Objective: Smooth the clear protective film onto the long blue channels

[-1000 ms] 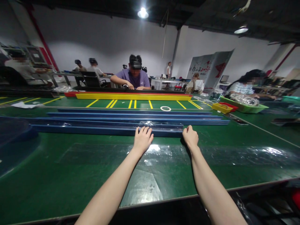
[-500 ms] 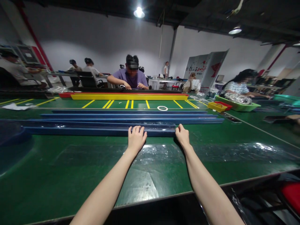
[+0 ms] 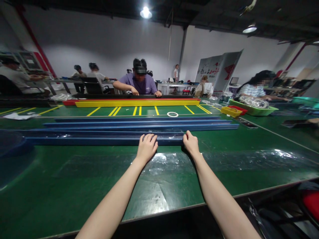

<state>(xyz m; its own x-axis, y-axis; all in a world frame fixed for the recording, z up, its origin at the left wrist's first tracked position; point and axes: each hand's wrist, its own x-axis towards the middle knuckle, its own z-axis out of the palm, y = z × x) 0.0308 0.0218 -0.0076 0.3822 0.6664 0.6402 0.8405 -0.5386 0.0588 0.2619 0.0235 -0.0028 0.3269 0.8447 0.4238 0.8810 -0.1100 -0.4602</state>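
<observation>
A long blue channel strip [image 3: 87, 140] lies across the green table in front of me, with clear film glinting in it. My left hand [image 3: 147, 147] holds its front edge, the fingers curled over the top. At the strip's right end my right hand [image 3: 191, 142] is closed, thumb and fingers pinched around the tip; what exactly lies between them is hidden. Just behind are several more blue strips [image 3: 139, 125], parallel to the first. Between my forearms and beyond them, a flat clear plastic film [image 3: 229, 162] stretches along the table.
Yellow tape lines [image 3: 156, 111] mark the table, with a white ring [image 3: 172, 114] nearby. Farther back lie yellow [image 3: 137, 103] and red strips, where a co-worker [image 3: 139, 81] sits. At right are a green basin [image 3: 264, 111], a small yellow tray [image 3: 231, 112] and a phone-like dark object [image 3: 248, 124].
My right hand has shifted slightly left at the strip's end, and my left hand slightly right, so they are closer together. The co-worker opposite has moved a hand to the right.
</observation>
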